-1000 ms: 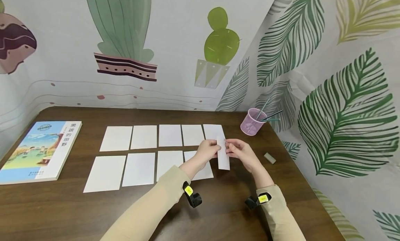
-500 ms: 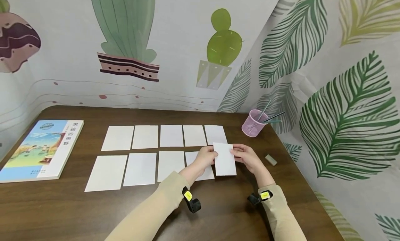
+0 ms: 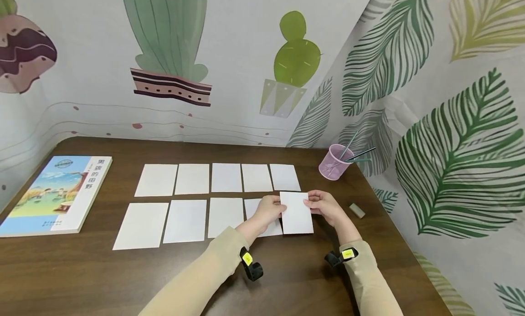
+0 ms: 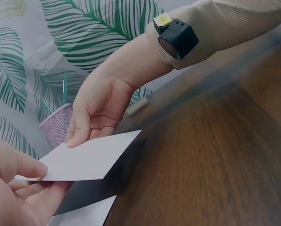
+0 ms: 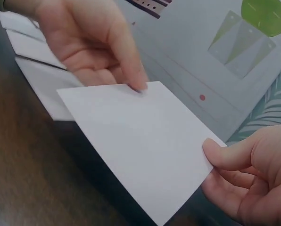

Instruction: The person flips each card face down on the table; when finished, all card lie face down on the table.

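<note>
A blank white card [image 3: 296,212] hangs just above the brown table [image 3: 102,275], held at its two side edges. My left hand [image 3: 270,208] pinches its left edge; my right hand [image 3: 326,206] pinches its right edge. In the left wrist view the card [image 4: 86,160] floats over the wood with the right hand [image 4: 97,110] at its far edge. In the right wrist view the card [image 5: 140,141] spans between both thumbs. Several white cards [image 3: 193,179] lie flat in two rows to the left; the near row's right card [image 3: 256,206] lies partly under my left hand.
A colourful book [image 3: 55,195] lies at the table's left edge. A pink mesh pen cup [image 3: 334,162] with pens stands at the back right, and a small eraser [image 3: 357,210] lies right of my right hand. Patterned curtains enclose the table behind and to the right.
The card was edge-on, narrow to the camera, a second ago; it has turned flat, face up, and come down slightly toward the table at the near row's right end.
</note>
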Motion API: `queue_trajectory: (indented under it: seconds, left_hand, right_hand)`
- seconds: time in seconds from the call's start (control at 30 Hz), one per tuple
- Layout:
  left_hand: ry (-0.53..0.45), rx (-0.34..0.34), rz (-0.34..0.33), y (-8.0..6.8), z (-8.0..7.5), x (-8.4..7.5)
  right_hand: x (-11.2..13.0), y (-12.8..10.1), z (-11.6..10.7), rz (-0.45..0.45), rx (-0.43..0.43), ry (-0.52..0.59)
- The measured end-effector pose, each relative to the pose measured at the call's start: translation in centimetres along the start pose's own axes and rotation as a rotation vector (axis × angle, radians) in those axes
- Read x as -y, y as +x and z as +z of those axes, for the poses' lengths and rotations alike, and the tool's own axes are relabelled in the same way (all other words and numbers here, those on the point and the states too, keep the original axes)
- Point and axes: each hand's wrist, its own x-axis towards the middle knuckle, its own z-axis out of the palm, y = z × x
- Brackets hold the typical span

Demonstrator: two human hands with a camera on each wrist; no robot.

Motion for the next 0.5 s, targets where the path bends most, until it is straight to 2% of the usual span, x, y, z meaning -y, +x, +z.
queue_trajectory:
  seconds: [0.27,0.5]
  left_hand:
    - [0.055,-0.044,0.008,-0.29,-0.58,-0.22]
    - [0.07,-0.045,0.018,-0.78,-0.38,-0.84]
  right_hand:
    - [-0.36,0.15,-0.02,-0.003,-0.053,-0.099]
    - [-0.66,0.33,0.58,-0.021,-0.156,-0.23]
